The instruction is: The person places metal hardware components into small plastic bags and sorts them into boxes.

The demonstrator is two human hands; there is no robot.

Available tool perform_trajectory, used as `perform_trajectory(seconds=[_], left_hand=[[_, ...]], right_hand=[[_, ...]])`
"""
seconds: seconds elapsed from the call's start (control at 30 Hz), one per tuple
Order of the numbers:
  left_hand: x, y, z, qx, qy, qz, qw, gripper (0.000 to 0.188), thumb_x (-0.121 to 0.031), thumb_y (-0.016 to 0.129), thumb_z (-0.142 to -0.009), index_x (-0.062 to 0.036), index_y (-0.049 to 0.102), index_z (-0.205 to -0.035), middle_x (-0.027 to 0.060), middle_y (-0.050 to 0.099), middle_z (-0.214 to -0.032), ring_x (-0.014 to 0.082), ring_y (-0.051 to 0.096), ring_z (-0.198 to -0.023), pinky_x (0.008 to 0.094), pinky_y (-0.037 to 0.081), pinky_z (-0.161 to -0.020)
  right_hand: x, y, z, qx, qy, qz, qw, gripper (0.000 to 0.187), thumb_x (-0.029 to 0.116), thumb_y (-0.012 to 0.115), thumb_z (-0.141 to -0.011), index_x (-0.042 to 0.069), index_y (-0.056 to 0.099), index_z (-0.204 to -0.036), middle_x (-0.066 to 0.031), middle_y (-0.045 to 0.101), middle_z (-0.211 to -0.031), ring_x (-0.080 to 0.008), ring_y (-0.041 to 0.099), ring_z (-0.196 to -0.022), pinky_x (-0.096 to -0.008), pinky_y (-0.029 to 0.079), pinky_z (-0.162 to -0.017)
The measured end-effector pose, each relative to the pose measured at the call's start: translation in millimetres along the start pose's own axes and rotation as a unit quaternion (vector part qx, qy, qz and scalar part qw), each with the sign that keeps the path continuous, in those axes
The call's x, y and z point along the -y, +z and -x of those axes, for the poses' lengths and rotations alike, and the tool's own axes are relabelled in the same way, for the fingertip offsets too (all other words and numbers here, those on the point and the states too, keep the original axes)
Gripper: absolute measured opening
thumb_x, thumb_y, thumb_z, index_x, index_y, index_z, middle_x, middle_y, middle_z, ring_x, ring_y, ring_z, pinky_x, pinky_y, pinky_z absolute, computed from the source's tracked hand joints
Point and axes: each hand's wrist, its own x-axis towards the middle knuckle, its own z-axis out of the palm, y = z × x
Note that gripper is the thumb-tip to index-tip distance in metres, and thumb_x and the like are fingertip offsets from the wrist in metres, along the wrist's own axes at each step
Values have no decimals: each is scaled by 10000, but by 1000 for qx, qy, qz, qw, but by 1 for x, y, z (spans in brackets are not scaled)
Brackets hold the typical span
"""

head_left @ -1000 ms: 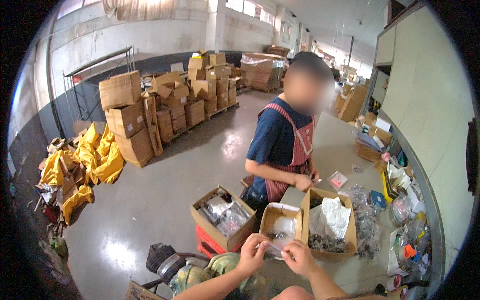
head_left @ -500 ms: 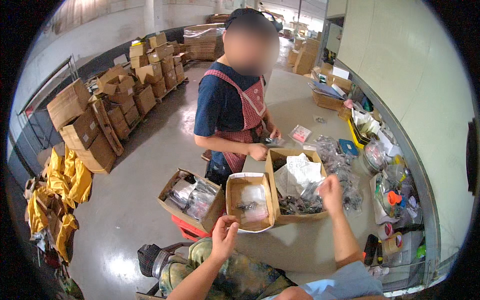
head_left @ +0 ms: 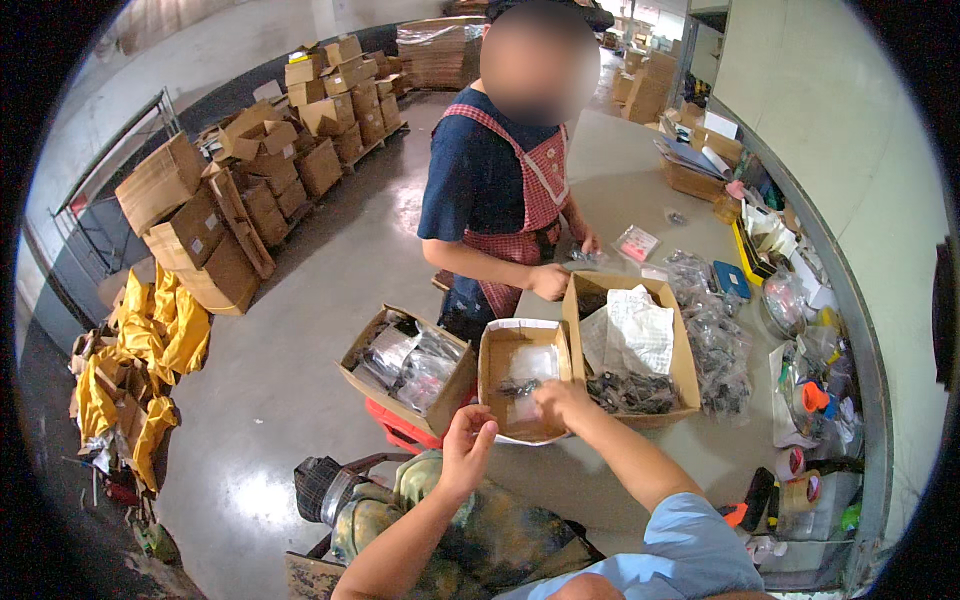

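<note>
My left hand (head_left: 466, 452) hovers at the near left corner of the middle cardboard box (head_left: 484, 365), fingers loosely curled, thumb apart, nothing visible in it. Over that box's right side my right hand (head_left: 562, 403) reaches in, fingers closed and pointing down; what they hold is hidden. Inside the middle box lie clear plastic bags (head_left: 533, 362) and a small dark part (head_left: 512, 388). To its right, a larger cardboard box (head_left: 680, 375) contains many dark small parts (head_left: 632, 392) under a crumpled white sheet (head_left: 640, 325). A box on the left (head_left: 440, 398) is filled with bagged items (head_left: 405, 360).
Across the table stands a co-worker in a red checked apron (head_left: 545, 180), hands near small bags. Heaped clear bags (head_left: 715, 345) lie right of the large box. Tape rolls (head_left: 795, 490) and clutter line the right wall. A camouflage-patterned cloth (head_left: 470, 520) is below my arms.
My right hand has moved left from the large box, where it held a clear bag, to the middle box. My left hand stays near the middle box. The whole view has shifted slightly.
</note>
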Motion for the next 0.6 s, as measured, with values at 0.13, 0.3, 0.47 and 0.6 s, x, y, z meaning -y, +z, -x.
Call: perform_trajectory(seconds=[0.13, 0.3, 0.47, 0.6], left_hand=[[1, -3, 0, -15, 2, 10, 1000, 216, -90, 549, -910, -17, 484, -1102, 27, 543, -938, 101, 515, -867, 243, 431, -790], [-7, -1, -5, -12, 15, -18, 1000, 214, -85, 556, -902, -15, 494, -1094, 23, 542, -933, 96, 512, -855, 239, 431, -785], [-5, -12, -2, -17, -15, -133, 991, 223, -106, 582, -887, 2, 505, -1067, 31, 552, -960, 93, 523, -850, 244, 445, -761], [11, -10, -2, 46, -112, -184, 975, 514, -216, 682, -811, 45, 420, -1169, 147, 564, -1073, 178, 546, -989, 283, 441, -839]], right_hand=[[1, 56, -11, -108, -88, 108, 984, 287, 253, 612, -785, 97, 554, -1018, -102, 564, -1064, -310, 572, -988, -478, 439, -885], [-26, 92, -65, -183, -330, 43, 925, 161, 227, 607, -778, 75, 587, -826, -105, 595, -846, -260, 580, -779, -388, 460, -703], [-11, 38, -7, -169, -219, -208, 938, 186, 186, 648, -749, 14, 582, -727, -99, 580, -781, -218, 577, -761, -339, 469, -656], [17, 19, 35, -245, -191, -343, 886, 177, 77, 705, -728, -10, 556, -689, -127, 546, -868, -247, 568, -833, -345, 467, -690]])
